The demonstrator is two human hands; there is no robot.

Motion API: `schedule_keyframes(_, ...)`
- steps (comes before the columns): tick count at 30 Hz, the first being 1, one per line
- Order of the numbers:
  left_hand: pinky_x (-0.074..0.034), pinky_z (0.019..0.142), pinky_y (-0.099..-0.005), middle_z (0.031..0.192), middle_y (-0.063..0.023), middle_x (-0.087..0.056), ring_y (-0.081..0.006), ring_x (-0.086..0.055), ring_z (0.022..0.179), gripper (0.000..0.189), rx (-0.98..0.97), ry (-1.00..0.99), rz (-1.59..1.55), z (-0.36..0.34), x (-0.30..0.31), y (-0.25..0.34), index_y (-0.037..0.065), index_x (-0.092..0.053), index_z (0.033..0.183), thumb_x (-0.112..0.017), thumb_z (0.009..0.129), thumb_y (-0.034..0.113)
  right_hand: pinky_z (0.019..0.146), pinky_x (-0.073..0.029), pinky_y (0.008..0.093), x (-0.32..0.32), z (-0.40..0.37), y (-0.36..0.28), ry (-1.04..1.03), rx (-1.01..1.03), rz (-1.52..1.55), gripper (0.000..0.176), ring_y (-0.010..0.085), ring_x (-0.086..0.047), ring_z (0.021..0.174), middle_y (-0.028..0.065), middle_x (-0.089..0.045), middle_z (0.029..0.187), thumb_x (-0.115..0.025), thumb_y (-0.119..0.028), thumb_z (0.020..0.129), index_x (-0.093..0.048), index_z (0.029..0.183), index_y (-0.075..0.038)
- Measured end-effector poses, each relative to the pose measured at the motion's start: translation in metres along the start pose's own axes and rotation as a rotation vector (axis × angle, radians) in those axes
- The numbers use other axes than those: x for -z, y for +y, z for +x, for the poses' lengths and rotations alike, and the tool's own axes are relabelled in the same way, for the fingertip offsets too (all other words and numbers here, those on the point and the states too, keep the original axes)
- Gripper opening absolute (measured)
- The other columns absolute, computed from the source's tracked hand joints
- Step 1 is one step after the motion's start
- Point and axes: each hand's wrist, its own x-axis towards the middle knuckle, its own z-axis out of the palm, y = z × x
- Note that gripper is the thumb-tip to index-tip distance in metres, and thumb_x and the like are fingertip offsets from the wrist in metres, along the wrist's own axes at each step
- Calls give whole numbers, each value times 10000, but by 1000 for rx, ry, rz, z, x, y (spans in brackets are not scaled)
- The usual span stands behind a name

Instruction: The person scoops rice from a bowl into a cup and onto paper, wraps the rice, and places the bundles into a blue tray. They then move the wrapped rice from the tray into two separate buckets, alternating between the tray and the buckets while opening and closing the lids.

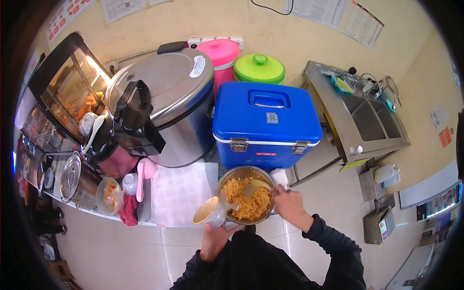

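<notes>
A steel bowl (229, 175) full of orange-yellow fried rice (245, 203) stands at the counter's front edge. My right hand (290, 204) grips a spoon (260, 185) whose end lies in the rice at the bowl's right side. My left hand (214, 239) holds a small plastic cup (208, 212), tilted, against the bowl's left rim. The cup's inside looks smeared with sauce. Dark sleeves cover both my arms.
A blue cooler box (267, 124) sits just behind the bowl, a large steel rice cooker (164, 104) to its left. Pink (223, 59) and green (259, 68) containers stand at the wall. A heated display case (67, 92), jars and a white cloth (181, 191) fill the left. A steel sink (372, 121) lies right.
</notes>
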Motion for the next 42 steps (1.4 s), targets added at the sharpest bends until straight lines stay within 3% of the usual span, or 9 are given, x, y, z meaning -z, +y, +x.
schedule_keyframes(3, -254, 1117, -698, 1601, -31, -206, -260, -163, 1492, 1044, -40, 10, 17, -2, -1, -15, 199, -199, 1546, -748, 763, 618, 581, -544, 424, 13, -13, -28, -156, 34, 75, 193, 304, -692, 677, 159, -675, 853, -584, -136, 781, -696, 886, -19)
schedule_keyframes(9, -266, 1083, -732, 1596, -67, -226, -278, -186, 1486, 1110, -107, 84, 144, -3, -9, -22, 206, -190, 1545, -692, 718, 750, 629, -535, 513, 6, -44, -34, -241, -241, 369, 225, 384, -673, 682, 170, -674, 779, -565, -135, 810, -689, 960, -23)
schedule_keyframes(13, -257, 1076, -739, 1595, -69, -231, -284, -169, 1491, 1106, -98, 58, 148, 1, -19, -13, 203, -183, 1550, -630, 731, 797, 581, -539, 452, -6, -67, -55, -125, -194, 280, 431, 326, -667, 632, 129, -652, 760, -579, -119, 798, -632, 1221, -53)
schedule_keyframes(19, -240, 1039, -784, 1606, -78, -175, -305, -156, 1492, 1109, -92, 119, 161, 8, -12, -6, 200, -169, 1556, -567, 739, 835, 530, -532, 392, -5, -77, -40, -52, -83, 296, 537, 277, -656, 593, 100, -619, 767, -580, -88, 755, -606, 1291, -82)
schedule_keyframes(23, -198, 1045, -801, 1613, -81, -144, -308, -133, 1497, 1113, -75, 63, 207, 12, -7, -1, 193, -138, 1563, -523, 750, 849, 508, -528, 414, -14, -86, -53, -54, -14, 277, 433, 272, -670, 626, 106, -621, 808, -569, -86, 795, -641, 1221, -65)
schedule_keyframes(27, -194, 1059, -793, 1614, -100, -134, -313, -122, 1498, 1119, -66, 106, 170, 13, -3, -1, 180, -105, 1567, -480, 761, 860, 533, -524, 398, 9, -62, -19, -20, -98, 292, 435, 263, -667, 637, 57, -630, 785, -593, -103, 780, -693, 1197, -180)
schedule_keyframes(31, -275, 1056, -739, 1606, -89, -214, -315, -179, 1491, 1151, -51, 120, 113, 7, -24, -9, 184, -157, 1563, -634, 717, 800, 535, -520, 422, -1, -52, -8, -58, 56, 281, 413, 282, -663, 623, 85, -649, 814, -563, -127, 828, -666, 1228, -145)
schedule_keyframes(37, -292, 1022, -773, 1601, -139, -163, -361, -175, 1479, 1146, -82, -2, 201, 14, -34, -9, 163, -119, 1567, -484, 746, 876, 554, -525, 444, -15, -62, -23, -189, 126, 366, 381, 310, -663, 627, 116, -657, 741, -560, -168, 864, -655, 1230, -119)
schedule_keyframes(42, -343, 1004, -754, 1589, -150, -200, -390, -231, 1457, 1157, -104, 12, 223, 17, -47, 4, 148, -130, 1562, -532, 739, 855, 609, -546, 452, -11, -52, -26, -196, 127, 526, 317, 340, -680, 663, 164, -681, 738, -565, -177, 881, -693, 1160, -99)
